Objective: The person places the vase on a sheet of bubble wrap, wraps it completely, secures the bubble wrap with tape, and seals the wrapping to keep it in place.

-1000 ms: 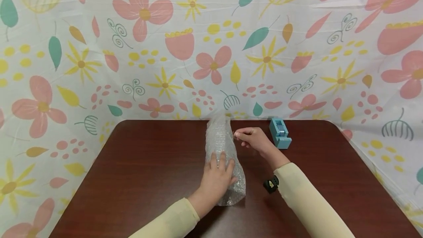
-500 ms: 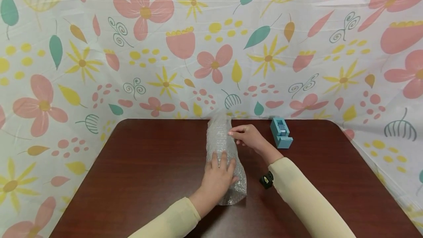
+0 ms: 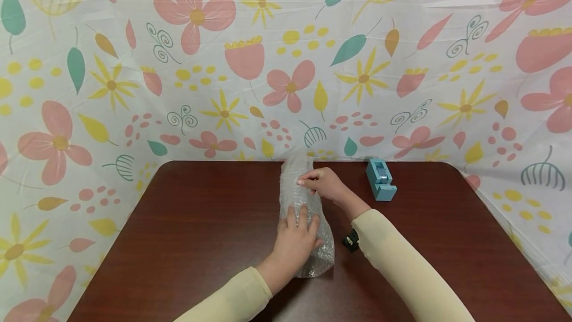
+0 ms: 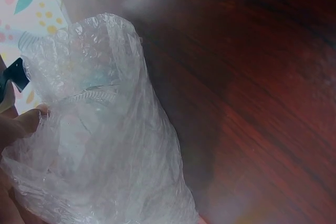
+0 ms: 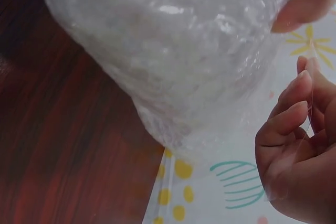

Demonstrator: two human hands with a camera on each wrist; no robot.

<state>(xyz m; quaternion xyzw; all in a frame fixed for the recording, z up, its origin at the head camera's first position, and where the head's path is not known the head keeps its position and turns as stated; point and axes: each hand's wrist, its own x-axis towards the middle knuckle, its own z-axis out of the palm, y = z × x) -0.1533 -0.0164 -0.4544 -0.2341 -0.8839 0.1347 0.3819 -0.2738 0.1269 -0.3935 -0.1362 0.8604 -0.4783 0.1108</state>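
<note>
A long bundle in clear bubble wrap (image 3: 296, 190) lies lengthwise on the table, its far end at the back edge. In the left wrist view, a curved ridged line shows through the bubble wrap (image 4: 121, 129). My left hand (image 3: 294, 242) rests on the near half of the bundle with its fingers spread. Over the far half, my right hand (image 3: 325, 183) pinches a thin clear strip that looks like adhesive tape (image 5: 312, 90) between thumb and forefinger. Those fingertips overlap the wrap in the head view. In the right wrist view, the other fingers of my right hand (image 5: 304, 145) are curled.
A light blue tape dispenser (image 3: 381, 180) stands at the back right of the dark brown table (image 3: 201, 222). Behind the table hangs a flower-patterned cloth (image 3: 286, 63). A black device (image 3: 350, 240) hangs at my right wrist.
My right hand has moved left, from beside the bubble wrap to over its far half, still pinching the strip. The left hand stays in place on the bundle.
</note>
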